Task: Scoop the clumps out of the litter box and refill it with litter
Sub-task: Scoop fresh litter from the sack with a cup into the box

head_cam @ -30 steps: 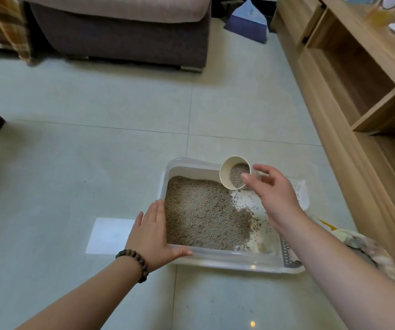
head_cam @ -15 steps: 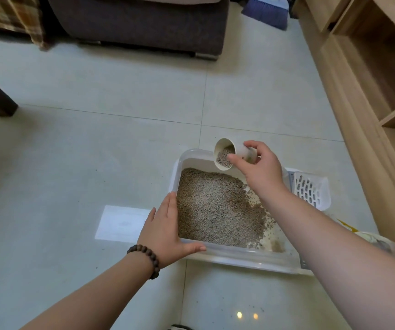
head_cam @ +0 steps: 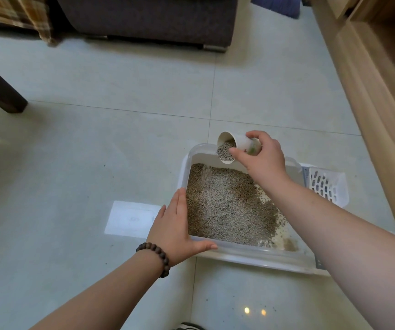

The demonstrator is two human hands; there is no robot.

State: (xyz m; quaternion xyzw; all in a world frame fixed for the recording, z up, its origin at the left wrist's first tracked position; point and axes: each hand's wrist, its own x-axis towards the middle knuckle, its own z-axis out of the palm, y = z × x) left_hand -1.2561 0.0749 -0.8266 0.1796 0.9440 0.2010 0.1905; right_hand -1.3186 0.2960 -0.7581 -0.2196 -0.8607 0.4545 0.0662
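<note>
Head view, the only one I've got: in the lower right of the frame sits the litter box (head_cam: 246,254), a shallow translucent white tray on the tiled floor (head_cam: 120,139). My left hand (head_cam: 175,228) lies flat against its near left corner, fingers straight along the wall, thumb hooked over the front rim, bracing and not clenched. Right hand (head_cam: 262,158), centre right, is wrapped around a small paper cup (head_cam: 232,148), tipped mouth-down-left over the far end, and a thin stream of litter (head_cam: 227,208) is falling toward the far left corner of the bed. The granules cover most of the floor of the box, thinning to bare plastic at the near right.

My read: this is the refill step. The litter is loose and runs freely, so a gentle tilt controls the pour. The cup looks light and crushable; hold it mid-wall, softly. The tray seems flexible and would slide on tile, hence the brace.

A slotted white scoop (head_cam: 327,186) rests just beyond the right wall.
</note>
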